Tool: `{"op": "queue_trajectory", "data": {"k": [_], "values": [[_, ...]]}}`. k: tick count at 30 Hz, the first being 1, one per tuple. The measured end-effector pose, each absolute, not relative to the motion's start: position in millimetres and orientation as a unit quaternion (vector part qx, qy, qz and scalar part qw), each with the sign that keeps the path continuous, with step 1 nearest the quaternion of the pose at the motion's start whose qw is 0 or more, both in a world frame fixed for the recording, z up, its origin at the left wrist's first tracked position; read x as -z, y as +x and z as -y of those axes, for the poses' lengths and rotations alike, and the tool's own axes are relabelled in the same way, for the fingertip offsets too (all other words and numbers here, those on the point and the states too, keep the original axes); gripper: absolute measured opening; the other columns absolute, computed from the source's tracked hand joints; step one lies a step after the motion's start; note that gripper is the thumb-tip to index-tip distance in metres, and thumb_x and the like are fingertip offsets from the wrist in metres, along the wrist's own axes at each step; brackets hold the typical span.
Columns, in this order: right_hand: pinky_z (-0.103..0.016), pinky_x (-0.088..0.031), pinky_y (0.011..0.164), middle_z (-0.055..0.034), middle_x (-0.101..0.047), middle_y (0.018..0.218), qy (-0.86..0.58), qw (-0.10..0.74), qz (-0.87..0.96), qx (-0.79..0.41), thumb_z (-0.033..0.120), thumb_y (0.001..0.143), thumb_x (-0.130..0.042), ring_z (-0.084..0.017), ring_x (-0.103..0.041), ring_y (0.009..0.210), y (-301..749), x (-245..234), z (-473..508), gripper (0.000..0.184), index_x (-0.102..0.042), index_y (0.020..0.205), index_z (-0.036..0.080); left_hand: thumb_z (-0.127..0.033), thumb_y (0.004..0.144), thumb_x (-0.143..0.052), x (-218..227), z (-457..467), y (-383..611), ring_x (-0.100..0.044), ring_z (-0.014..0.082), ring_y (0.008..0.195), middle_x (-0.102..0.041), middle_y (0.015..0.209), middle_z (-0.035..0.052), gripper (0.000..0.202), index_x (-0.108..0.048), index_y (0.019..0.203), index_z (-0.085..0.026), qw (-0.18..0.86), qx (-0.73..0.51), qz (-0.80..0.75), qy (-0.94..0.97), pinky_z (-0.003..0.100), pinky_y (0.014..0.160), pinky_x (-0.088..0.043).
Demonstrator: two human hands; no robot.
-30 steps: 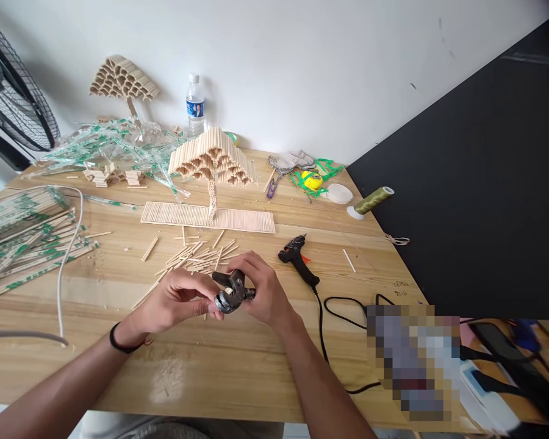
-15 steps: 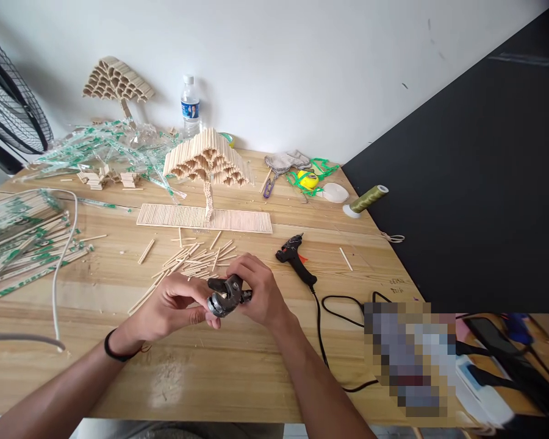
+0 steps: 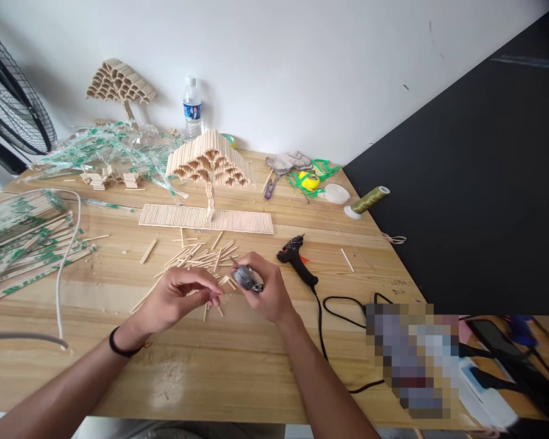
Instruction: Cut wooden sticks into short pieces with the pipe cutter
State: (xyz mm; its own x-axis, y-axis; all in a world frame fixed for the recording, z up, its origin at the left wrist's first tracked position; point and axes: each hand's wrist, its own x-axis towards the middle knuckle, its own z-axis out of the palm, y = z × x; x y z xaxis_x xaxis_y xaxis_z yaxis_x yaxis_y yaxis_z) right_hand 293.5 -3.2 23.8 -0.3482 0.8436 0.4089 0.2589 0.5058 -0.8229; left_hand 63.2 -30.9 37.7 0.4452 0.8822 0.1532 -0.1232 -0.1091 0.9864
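My right hand (image 3: 266,294) is closed round a small dark cutting tool (image 3: 246,278), held just above the wooden table (image 3: 238,360). My left hand (image 3: 178,297), with a black band on its wrist, hovers beside it with fingers curled and pinched together; whether anything is in them is hidden. Both hands are over a scatter of short cut wooden sticks (image 3: 200,258). Behind them stands a stick-built tree model (image 3: 209,161) on a flat stick base (image 3: 205,218).
A black glue gun (image 3: 297,260) lies right of my hands, its cord (image 3: 321,332) running toward a power strip (image 3: 480,381). Wrapped chopsticks (image 3: 21,238) lie at left, a water bottle (image 3: 191,108) and a second stick model (image 3: 119,82) at the back, a thread spool (image 3: 369,200) at right.
My right hand has lifted the cutting tool away to the right and up. My left hand has let go of the tool and now curls alone over the cut sticks.
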Motion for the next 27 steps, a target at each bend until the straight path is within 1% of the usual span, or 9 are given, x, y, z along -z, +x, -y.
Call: {"op": "queue_trajectory", "data": {"k": [1,3,5,8,18,20,22,25,27], "values": [[-0.034,-0.053,0.075,-0.0043,-0.072,0.087,-0.369,0.435,0.742,-0.353,0.019,0.09,-0.064,-0.022,-0.068,0.08,293,-26,4,0.007,-0.069,0.092,0.023,-0.022,0.1,-0.073,-38,31,64,-0.077,0.0177,0.077,-0.08,0.087,0.01,0.013,-0.084,0.099,-0.015,0.575,-0.421,-0.324,0.623,0.025,0.07,-0.062],[-0.034,-0.055,0.076,-0.0038,-0.076,0.088,-0.368,0.429,0.728,-0.387,0.027,0.098,-0.063,-0.021,-0.07,0.08,292,-30,6,0.011,-0.072,0.093,0.023,-0.023,0.101,-0.071,-37,30,65,-0.077,0.0178,0.079,-0.08,0.086,0.0097,0.015,-0.083,0.097,-0.015,0.54,-0.412,-0.34,0.65,0.025,0.072,-0.062],[-0.034,-0.057,0.078,-0.0041,-0.078,0.091,-0.364,0.425,0.719,-0.414,0.033,0.099,-0.064,-0.022,-0.073,0.083,290,-32,8,0.015,-0.074,0.094,0.023,-0.022,0.101,-0.07,-36,29,66,-0.077,0.0173,0.079,-0.081,0.085,0.009,0.015,-0.082,0.096,-0.015,0.512,-0.405,-0.348,0.672,0.025,0.074,-0.061],[-0.035,-0.058,0.079,-0.0042,-0.079,0.09,-0.363,0.422,0.708,-0.435,0.036,0.098,-0.066,-0.022,-0.074,0.083,289,-32,8,0.017,-0.074,0.09,0.022,-0.02,0.101,-0.069,-34,28,66,-0.077,0.0171,0.079,-0.081,0.086,0.0086,0.014,-0.082,0.099,-0.015,0.496,-0.399,-0.351,0.687,0.025,0.075,-0.06],[-0.031,-0.053,0.073,-0.0012,-0.07,0.077,-0.389,0.393,0.727,-0.407,0.033,0.098,-0.064,-0.019,-0.066,0.072,287,-36,11,0.02,-0.068,0.082,0.022,-0.017,0.102,-0.066,-30,26,68,-0.078,0.0167,0.086,-0.083,0.093,0.0072,0.014,-0.08,0.104,-0.017,0.466,-0.355,-0.333,0.738,0.025,0.08,-0.059],[-0.031,-0.05,0.071,-0.0006,-0.068,0.075,-0.413,0.385,0.734,-0.378,0.032,0.097,-0.064,-0.018,-0.063,0.071,293,-37,9,0.019,-0.066,0.081,0.022,-0.019,0.104,-0.064,-30,25,67,-0.078,0.0178,0.092,-0.083,0.102,0.0084,0.015,-0.079,0.108,-0.017,0.424,-0.339,-0.347,0.765,0.026,0.085,-0.059],[-0.031,-0.048,0.072,-0.0013,-0.067,0.078,-0.448,0.377,0.736,-0.339,0.029,0.094,-0.065,-0.019,-0.062,0.073,303,-37,6,0.014,-0.064,0.083,0.022,-0.023,0.106,-0.061,-28,23,66,-0.077,0.018,0.094,-0.082,0.105,0.0085,0.017,-0.076,0.111,-0.018,0.356,-0.318,-0.375,0.795,0.026,0.084,-0.058],[-0.032,-0.045,0.074,-0.0042,-0.069,0.083,-0.503,0.334,0.745,-0.283,0.023,0.09,-0.065,-0.022,-0.062,0.078,316,-34,0,0.01,-0.06,0.08,0.022,-0.027,0.105,-0.063,-22,21,63,-0.071,0.0186,0.083,-0.076,0.094,0.0059,0.014,-0.073,0.107,-0.018,0.277,-0.292,-0.42,0.813,0.028,0.076,-0.055],[-0.033,-0.043,0.073,-0.0057,-0.071,0.084,-0.534,0.283,0.754,-0.258,0.018,0.087,-0.066,-0.023,-0.063,0.077,320,-32,-2,0.01,-0.061,0.079,0.021,-0.029,0.1,-0.069,-15,19,62,-0.068,0.0216,0.082,-0.072,0.09,0.0059,0.011,-0.072,0.098,-0.019,0.243,-0.277,-0.439,0.819,0.032,0.076,-0.053]]}}
